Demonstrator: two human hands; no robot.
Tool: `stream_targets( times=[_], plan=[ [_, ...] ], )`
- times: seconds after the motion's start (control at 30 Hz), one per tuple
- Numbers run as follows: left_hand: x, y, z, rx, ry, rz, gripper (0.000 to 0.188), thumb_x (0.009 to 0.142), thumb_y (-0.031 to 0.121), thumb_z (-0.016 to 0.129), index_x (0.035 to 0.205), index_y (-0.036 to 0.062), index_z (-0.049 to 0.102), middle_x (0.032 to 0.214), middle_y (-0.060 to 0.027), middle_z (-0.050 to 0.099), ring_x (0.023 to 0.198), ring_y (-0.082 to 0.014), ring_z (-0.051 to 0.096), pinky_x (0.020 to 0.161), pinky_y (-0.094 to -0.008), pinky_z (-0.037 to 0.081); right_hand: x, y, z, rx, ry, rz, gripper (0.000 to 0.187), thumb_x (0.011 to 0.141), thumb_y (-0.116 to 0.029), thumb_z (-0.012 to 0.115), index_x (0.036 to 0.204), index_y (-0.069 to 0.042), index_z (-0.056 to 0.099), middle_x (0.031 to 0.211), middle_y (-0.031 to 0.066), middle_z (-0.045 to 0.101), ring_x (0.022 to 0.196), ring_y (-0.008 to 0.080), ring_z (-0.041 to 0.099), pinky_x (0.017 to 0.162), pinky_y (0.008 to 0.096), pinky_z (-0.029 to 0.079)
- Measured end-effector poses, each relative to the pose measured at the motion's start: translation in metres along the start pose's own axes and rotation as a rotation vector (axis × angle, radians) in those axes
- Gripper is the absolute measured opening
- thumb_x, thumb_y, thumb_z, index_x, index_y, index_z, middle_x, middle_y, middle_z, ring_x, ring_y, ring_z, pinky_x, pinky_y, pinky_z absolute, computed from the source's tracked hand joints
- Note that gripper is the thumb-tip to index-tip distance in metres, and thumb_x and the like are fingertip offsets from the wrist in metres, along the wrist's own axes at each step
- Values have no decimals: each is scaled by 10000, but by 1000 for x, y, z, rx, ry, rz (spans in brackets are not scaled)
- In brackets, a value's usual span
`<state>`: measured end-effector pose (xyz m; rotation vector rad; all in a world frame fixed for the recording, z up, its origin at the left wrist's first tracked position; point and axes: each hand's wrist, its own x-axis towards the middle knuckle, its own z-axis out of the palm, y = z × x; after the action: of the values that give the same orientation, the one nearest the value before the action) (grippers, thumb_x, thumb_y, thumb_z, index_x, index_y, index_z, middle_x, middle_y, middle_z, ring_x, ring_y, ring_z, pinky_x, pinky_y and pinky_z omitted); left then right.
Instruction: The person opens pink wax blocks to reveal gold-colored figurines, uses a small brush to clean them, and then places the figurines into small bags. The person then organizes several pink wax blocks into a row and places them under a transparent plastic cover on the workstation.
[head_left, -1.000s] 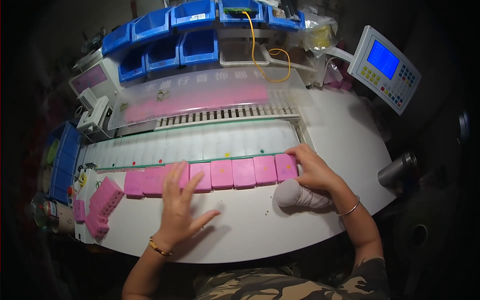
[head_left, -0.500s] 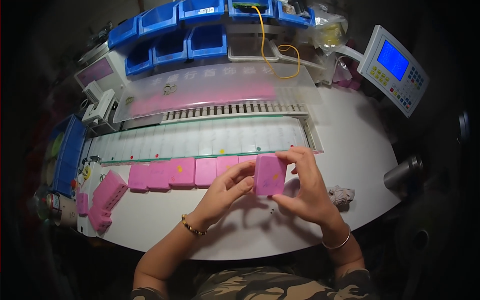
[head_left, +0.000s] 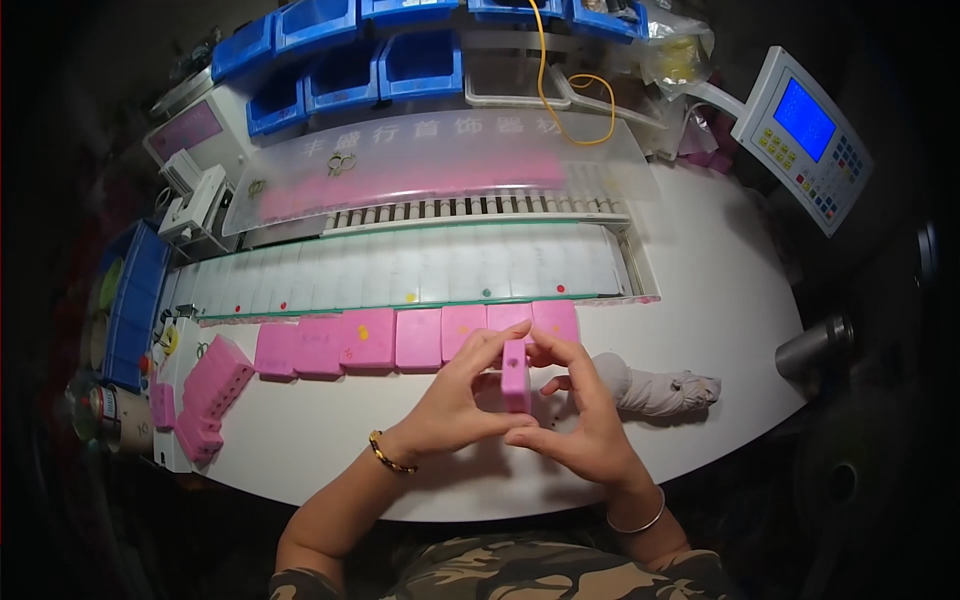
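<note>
Between both hands, above the white table, a pink rubber mould (head_left: 515, 380) stands upright. Its narrow edge faces me and shows a small round hole. My left hand (head_left: 445, 405) grips it from the left, fingers at the top and thumb near the bottom. From the other side my right hand (head_left: 590, 430) closes on it, with the index finger at its top edge and the thumb at its lower end. Just beyond the hands lies a row of similar pink moulds (head_left: 418, 338), the nearest ones partly hidden by my fingers.
More pink moulds with holed edges (head_left: 220, 385) are piled at the left. A wrapped cloth bundle (head_left: 670, 394) lies right of my hands, near a metal cylinder (head_left: 815, 345). Behind are a long white panel strip (head_left: 400, 268), a clear cover, blue bins (head_left: 420, 78) and a control panel (head_left: 803, 135).
The pink mould has turned from its broad face to its narrow edge and come slightly left and nearer. My right hand has moved left, uncovering more of the cloth bundle and the mould row.
</note>
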<state>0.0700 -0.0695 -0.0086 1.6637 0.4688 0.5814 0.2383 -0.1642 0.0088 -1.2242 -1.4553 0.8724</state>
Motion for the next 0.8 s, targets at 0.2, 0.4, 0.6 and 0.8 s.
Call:
stream_targets(
  times=[0.2, 0.4, 0.6, 0.8],
  plan=[
    [-4, 1, -7, -130, -121, 41, 923, 742, 222, 814, 1503, 139, 297, 1195, -55, 409, 1174, -179, 440, 1067, -366, 397, 4, 7, 8, -222, 74, -204, 685, 694, -217, 846, 1247, -18, 493, 1147, 125, 544, 997, 235, 562, 724, 316, 497],
    [-4, 1, -12, -198, -145, 36, 881, 740, 166, 810, 1485, 138, 340, 1221, -48, 406, 1199, -163, 426, 1066, -366, 391, 9, 1, 10, -273, 76, -288, 673, 722, -194, 823, 1277, 3, 497, 1148, 155, 555, 946, 262, 572, 720, 330, 516],
    [-3, -4, -13, -86, -70, 61, 855, 720, 103, 819, 1451, 79, 377, 1233, -37, 410, 1187, -159, 440, 1030, -326, 401, 9, -1, 3, -285, 50, -275, 552, 803, -120, 740, 1293, 31, 538, 1154, 184, 564, 953, 282, 593, 826, 331, 502],
    [-5, -12, 5, -186, 217, 87, 705, 714, -9, 809, 1280, 62, 394, 1167, -44, 436, 1122, -132, 475, 980, -286, 423, 2, 4, 14, 20, 232, 40, 423, 898, -28, 610, 1306, 43, 524, 1144, 185, 611, 1007, 203, 611, 866, 311, 491]
  ],
)
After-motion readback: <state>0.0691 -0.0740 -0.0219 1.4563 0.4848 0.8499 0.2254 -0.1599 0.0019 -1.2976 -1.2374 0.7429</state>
